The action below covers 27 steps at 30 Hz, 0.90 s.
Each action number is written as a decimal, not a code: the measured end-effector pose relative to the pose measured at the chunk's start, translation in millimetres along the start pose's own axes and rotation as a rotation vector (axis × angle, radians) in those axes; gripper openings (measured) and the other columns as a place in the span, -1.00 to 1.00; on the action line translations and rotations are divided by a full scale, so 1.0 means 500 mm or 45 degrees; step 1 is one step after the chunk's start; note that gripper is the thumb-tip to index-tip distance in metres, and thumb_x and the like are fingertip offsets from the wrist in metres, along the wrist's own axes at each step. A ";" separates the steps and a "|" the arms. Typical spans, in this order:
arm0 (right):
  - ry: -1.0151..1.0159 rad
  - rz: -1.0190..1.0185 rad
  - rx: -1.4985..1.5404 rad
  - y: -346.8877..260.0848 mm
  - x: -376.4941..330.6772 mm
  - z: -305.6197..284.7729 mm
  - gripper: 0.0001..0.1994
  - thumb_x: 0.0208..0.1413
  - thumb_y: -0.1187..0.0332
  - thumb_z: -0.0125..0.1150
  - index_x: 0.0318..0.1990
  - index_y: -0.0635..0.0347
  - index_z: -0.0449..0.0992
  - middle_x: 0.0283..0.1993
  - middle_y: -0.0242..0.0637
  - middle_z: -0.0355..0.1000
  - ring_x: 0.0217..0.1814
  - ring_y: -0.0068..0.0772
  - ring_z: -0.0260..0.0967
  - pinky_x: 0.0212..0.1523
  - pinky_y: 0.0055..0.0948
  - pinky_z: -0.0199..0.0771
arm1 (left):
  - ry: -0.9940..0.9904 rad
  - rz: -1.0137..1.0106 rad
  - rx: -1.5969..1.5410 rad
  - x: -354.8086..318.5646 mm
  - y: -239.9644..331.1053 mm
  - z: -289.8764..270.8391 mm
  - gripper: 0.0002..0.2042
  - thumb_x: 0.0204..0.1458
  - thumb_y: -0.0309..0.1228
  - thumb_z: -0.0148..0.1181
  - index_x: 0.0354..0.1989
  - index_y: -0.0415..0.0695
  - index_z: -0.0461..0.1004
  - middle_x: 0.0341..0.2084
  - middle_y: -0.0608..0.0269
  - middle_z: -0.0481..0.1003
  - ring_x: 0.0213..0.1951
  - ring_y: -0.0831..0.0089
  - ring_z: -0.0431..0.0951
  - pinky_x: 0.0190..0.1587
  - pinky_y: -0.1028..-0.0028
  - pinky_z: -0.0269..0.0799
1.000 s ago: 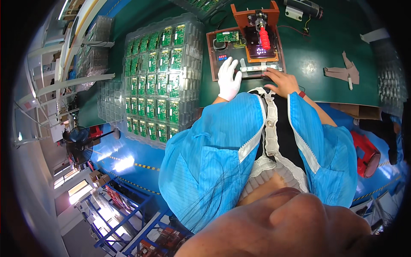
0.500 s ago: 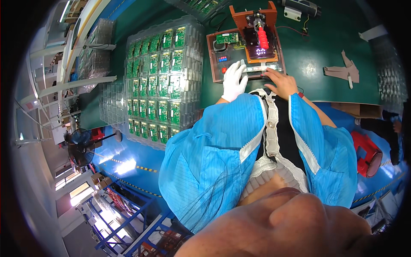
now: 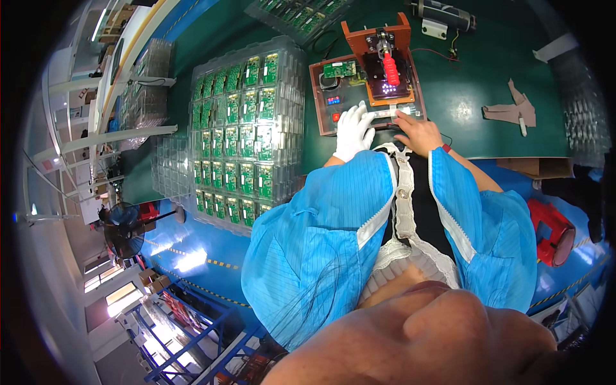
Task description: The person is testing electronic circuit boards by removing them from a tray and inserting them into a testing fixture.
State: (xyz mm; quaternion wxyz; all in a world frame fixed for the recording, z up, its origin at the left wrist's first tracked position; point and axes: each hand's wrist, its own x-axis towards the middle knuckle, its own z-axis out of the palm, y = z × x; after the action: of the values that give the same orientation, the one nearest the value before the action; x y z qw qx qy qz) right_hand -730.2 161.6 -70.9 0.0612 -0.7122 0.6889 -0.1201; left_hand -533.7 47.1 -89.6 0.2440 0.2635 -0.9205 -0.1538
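My left hand (image 3: 354, 133), in a white glove, rests with its fingers stretched out over the front left part of an orange-framed test fixture (image 3: 319, 106). At the fixture's front right edge lies my bare right hand (image 3: 420, 133), fingers extended and apart, the fingertips touching a pale strip (image 3: 387, 113). No held object shows in either hand. Behind my hands rises a toggle clamp with a red handle (image 3: 391, 68). Small lights glow on the dark plate under it. A green circuit board (image 3: 339, 68) lies at the fixture's back left, above a small lit display (image 3: 333, 100).
Left of the fixture stands a tall stack of clear plastic trays (image 3: 290, 128) filled with green circuit boards. More boards sit in a tray (image 3: 292, 29) farther back. A dark cylindrical motor (image 3: 449, 14) lies at the back right, a beige cloth piece (image 3: 511, 112) on the right.
The view has shifted slightly, so the fixture and trays appear lower. My left fingers are closer together over the fixture. My right hand stays at its front edge.
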 end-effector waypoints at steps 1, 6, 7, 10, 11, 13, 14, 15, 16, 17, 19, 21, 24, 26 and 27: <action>0.024 -0.003 0.026 0.002 -0.003 0.002 -0.63 -0.02 0.21 0.23 -0.05 0.09 0.40 0.24 -0.52 0.26 -0.35 -0.25 0.49 -0.33 -0.39 0.49 | 0.011 0.018 0.031 0.000 0.000 0.000 -0.54 -0.21 -0.43 0.19 -0.01 -0.05 0.40 0.08 0.06 0.31 0.10 0.04 0.29 0.12 0.14 0.18; 0.018 0.000 0.048 0.004 -0.004 0.006 -0.63 -0.01 0.20 0.22 -0.05 0.08 0.40 0.26 -0.55 0.23 -0.35 -0.24 0.49 -0.33 -0.38 0.49 | -0.048 0.042 0.088 0.002 -0.006 -0.004 -0.55 -0.19 -0.41 0.18 -0.01 -0.03 0.39 0.09 0.06 0.28 0.13 0.04 0.25 0.18 0.09 0.09; 0.008 0.004 0.047 0.005 -0.004 0.005 -0.63 -0.01 0.20 0.22 -0.05 0.08 0.40 0.27 -0.56 0.23 -0.34 -0.24 0.49 -0.33 -0.38 0.49 | -0.072 0.046 0.096 0.002 -0.005 -0.004 -0.56 -0.17 -0.40 0.18 0.00 -0.03 0.38 0.10 0.06 0.27 0.15 0.04 0.23 0.20 0.07 0.05; 0.000 0.012 0.062 0.007 -0.005 0.005 -0.63 -0.01 0.20 0.22 -0.05 0.08 0.40 0.27 -0.57 0.22 -0.33 -0.25 0.49 -0.33 -0.38 0.49 | -0.090 0.045 0.118 0.006 0.003 -0.014 -0.55 -0.18 -0.40 0.18 -0.01 -0.03 0.38 0.10 0.07 0.27 0.14 0.04 0.23 0.20 0.07 0.05; -0.005 0.015 0.070 0.007 -0.005 0.005 -0.63 -0.01 0.20 0.22 -0.05 0.08 0.40 0.28 -0.58 0.21 -0.33 -0.25 0.49 -0.33 -0.38 0.49 | -0.099 0.042 0.129 0.008 0.006 -0.018 -0.55 -0.19 -0.40 0.18 -0.01 -0.03 0.38 0.10 0.07 0.27 0.14 0.05 0.23 0.20 0.07 0.05; -0.013 0.013 0.076 0.008 -0.005 0.004 -0.64 -0.01 0.20 0.22 -0.05 0.07 0.40 0.28 -0.58 0.21 -0.32 -0.26 0.49 -0.33 -0.38 0.49 | -0.105 0.035 0.141 0.009 0.006 -0.019 -0.55 -0.19 -0.41 0.18 -0.01 -0.03 0.38 0.10 0.08 0.27 0.14 0.05 0.23 0.20 0.07 0.05; -0.010 0.011 0.082 0.009 -0.005 0.004 -0.63 -0.01 0.20 0.22 -0.05 0.07 0.40 0.28 -0.59 0.21 -0.32 -0.26 0.49 -0.33 -0.38 0.49 | -0.108 0.038 0.147 0.009 0.005 -0.018 -0.54 -0.19 -0.40 0.18 -0.01 -0.03 0.38 0.10 0.08 0.27 0.14 0.05 0.23 0.20 0.07 0.05; -0.008 0.009 0.087 0.009 -0.005 0.005 -0.63 -0.01 0.20 0.22 -0.05 0.07 0.40 0.28 -0.59 0.21 -0.32 -0.26 0.49 -0.32 -0.38 0.49 | -0.111 0.041 0.152 0.009 0.004 -0.018 -0.54 -0.19 -0.40 0.18 0.00 -0.03 0.38 0.10 0.08 0.27 0.14 0.06 0.23 0.20 0.07 0.04; -0.005 0.006 0.092 0.010 -0.005 0.005 -0.63 -0.01 0.20 0.22 -0.05 0.07 0.40 0.28 -0.59 0.21 -0.31 -0.27 0.50 -0.32 -0.38 0.49 | -0.113 0.044 0.158 0.009 0.003 -0.018 -0.54 -0.20 -0.40 0.18 0.00 -0.03 0.38 0.10 0.08 0.27 0.14 0.06 0.22 0.20 0.07 0.04; -0.003 0.004 0.097 0.010 -0.005 0.005 -0.63 -0.02 0.19 0.23 -0.05 0.07 0.40 0.28 -0.59 0.21 -0.31 -0.27 0.50 -0.32 -0.38 0.49 | -0.116 0.048 0.164 0.009 0.002 -0.018 -0.54 -0.20 -0.40 0.18 0.00 -0.03 0.38 0.10 0.09 0.27 0.14 0.06 0.22 0.20 0.07 0.04; -0.005 0.002 0.103 0.012 -0.006 0.007 -0.63 -0.02 0.19 0.23 -0.05 0.06 0.40 0.28 -0.60 0.20 -0.30 -0.27 0.50 -0.32 -0.38 0.49 | -0.120 0.043 0.159 0.010 0.003 -0.019 -0.54 -0.19 -0.40 0.18 0.00 -0.03 0.38 0.10 0.09 0.27 0.14 0.06 0.22 0.20 0.07 0.04; -0.007 0.002 0.118 0.015 -0.007 0.009 -0.63 -0.02 0.19 0.23 -0.05 0.06 0.40 0.28 -0.60 0.20 -0.30 -0.27 0.50 -0.31 -0.38 0.49 | -0.130 0.036 0.150 0.012 0.005 -0.020 -0.54 -0.19 -0.40 0.18 0.00 -0.03 0.38 0.11 0.09 0.27 0.15 0.06 0.21 0.20 0.07 0.04; -0.018 0.006 0.127 0.016 -0.007 0.008 -0.63 -0.02 0.19 0.23 -0.05 0.06 0.40 0.29 -0.61 0.19 -0.29 -0.27 0.50 -0.31 -0.37 0.50 | -0.139 0.031 0.148 0.013 0.004 -0.019 -0.54 -0.19 -0.39 0.17 0.00 -0.03 0.38 0.11 0.09 0.27 0.15 0.06 0.21 0.20 0.06 0.04; -0.037 0.013 0.132 0.016 -0.007 0.007 -0.63 -0.02 0.19 0.23 -0.05 0.05 0.39 0.29 -0.62 0.19 -0.28 -0.27 0.50 -0.31 -0.37 0.50 | -0.146 0.026 0.151 0.012 0.003 -0.018 -0.54 -0.18 -0.38 0.17 0.01 -0.04 0.38 0.11 0.09 0.27 0.16 0.06 0.21 0.20 0.06 0.03; -0.047 0.016 0.134 0.016 -0.006 0.007 -0.63 -0.02 0.18 0.23 -0.05 0.05 0.39 0.29 -0.62 0.19 -0.27 -0.27 0.50 -0.30 -0.37 0.50 | -0.149 0.023 0.153 0.011 0.002 -0.018 -0.55 -0.17 -0.37 0.17 0.01 -0.04 0.38 0.11 0.09 0.28 0.16 0.06 0.20 0.21 0.06 0.03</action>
State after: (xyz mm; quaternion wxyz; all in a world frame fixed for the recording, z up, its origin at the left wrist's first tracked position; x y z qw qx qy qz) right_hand -737.1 164.1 -76.6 0.1120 -0.7057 0.6849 -0.1425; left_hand -533.8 43.5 -79.6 0.1749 0.2600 -0.9431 -0.1111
